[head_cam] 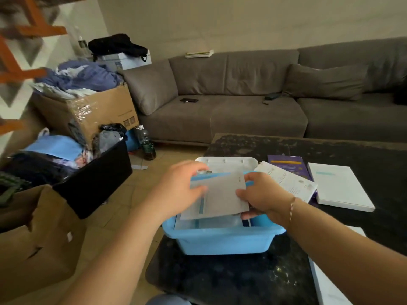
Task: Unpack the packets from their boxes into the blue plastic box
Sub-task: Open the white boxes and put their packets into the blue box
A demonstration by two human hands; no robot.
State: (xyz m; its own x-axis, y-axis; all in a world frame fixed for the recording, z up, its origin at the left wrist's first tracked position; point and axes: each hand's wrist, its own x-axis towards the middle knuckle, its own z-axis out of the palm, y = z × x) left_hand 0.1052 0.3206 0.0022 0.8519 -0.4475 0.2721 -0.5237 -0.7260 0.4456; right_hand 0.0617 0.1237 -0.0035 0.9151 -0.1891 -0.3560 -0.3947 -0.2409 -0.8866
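Our left hand (178, 186) pinches the left end of a white packet (220, 197), and our right hand (262, 197) grips its right edge, thumb on top. We hold it tilted just above the blue plastic box (222, 241), where more packets (209, 223) lie, on the dark table (220, 280).

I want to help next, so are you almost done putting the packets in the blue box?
Partway, it seems. Pale flat packets already lie inside the blue plastic box. Right now the left hand and right hand both hold a white packet with a blue stripe over the box. Still on the dark table: a flat white cardboard box and a purple box, possibly still holding packets.
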